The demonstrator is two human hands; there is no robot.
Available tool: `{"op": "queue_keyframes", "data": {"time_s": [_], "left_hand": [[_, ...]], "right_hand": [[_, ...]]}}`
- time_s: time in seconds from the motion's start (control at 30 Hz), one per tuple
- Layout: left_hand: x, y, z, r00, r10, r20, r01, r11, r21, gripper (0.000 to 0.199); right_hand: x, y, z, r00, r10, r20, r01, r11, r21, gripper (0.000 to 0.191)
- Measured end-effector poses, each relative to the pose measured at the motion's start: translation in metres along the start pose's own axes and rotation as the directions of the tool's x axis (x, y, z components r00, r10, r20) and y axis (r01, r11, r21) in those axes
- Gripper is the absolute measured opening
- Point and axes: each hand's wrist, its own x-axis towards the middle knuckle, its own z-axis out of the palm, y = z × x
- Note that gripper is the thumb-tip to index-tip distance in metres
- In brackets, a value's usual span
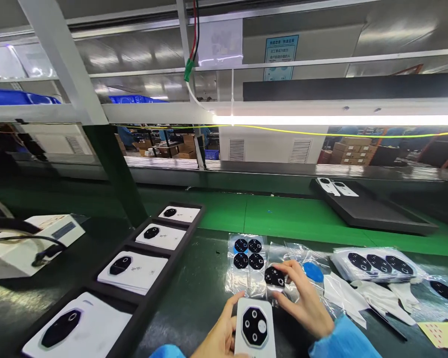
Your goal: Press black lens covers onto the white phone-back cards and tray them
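My left hand (218, 330) grips a white phone-shaped panel (271, 323) by its edge, tilted up at the bottom middle. On that panel sits a black octagonal camera patch (254, 327) with several ringed holes and one white round spot. Just above, my right hand (302, 298) pinches a black round camera lens cover (275, 276) between thumb and fingers. Right beside it lies a clear plastic sheet (231, 286) bearing several black round covers (241, 260). A blue round film (313, 272) on clear plastic is behind my right fingers.
At left, a black compartment tray (188, 238) holds stacked white panels (134, 271). Bagged black covers (377, 262), white paper scraps (381, 298), a dark pen-like stick (388, 322) and a yellow note (441, 334) lie right. Behind is another black tray (388, 211); a bright tube light (328, 120) hangs above.
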Motion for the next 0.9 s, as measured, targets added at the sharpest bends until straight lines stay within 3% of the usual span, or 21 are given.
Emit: {"op": "queue_keyframes", "data": {"time_s": [0.13, 0.3, 0.53, 0.9], "left_hand": [[0.028, -0.001, 0.02, 1.0, 0.03, 0.008, -0.03, 1.0, -0.007, 0.101], [0.055, -0.009, 0.026, 0.999, 0.038, 0.005, -0.038, 0.999, 0.022, 0.095], [0.058, -0.014, 0.013, 0.999, 0.024, -0.047, -0.026, 0.999, -0.023, 0.094], [0.054, -0.002, 0.013, 0.995, -0.039, -0.092, 0.033, 0.998, -0.059, 0.091]], "right_hand": [[-0.021, 0.021, -0.018, 0.984, 0.107, -0.139, -0.107, 0.994, 0.01, 0.032], [-0.033, 0.033, -0.01, 0.934, 0.209, -0.291, -0.191, 0.977, 0.091, 0.03], [-0.033, 0.038, 0.01, 0.887, 0.354, -0.295, -0.264, 0.915, 0.305, 0.035], [-0.034, 0.036, 0.007, 0.898, 0.352, -0.264, -0.309, 0.932, 0.191, 0.034]]}}
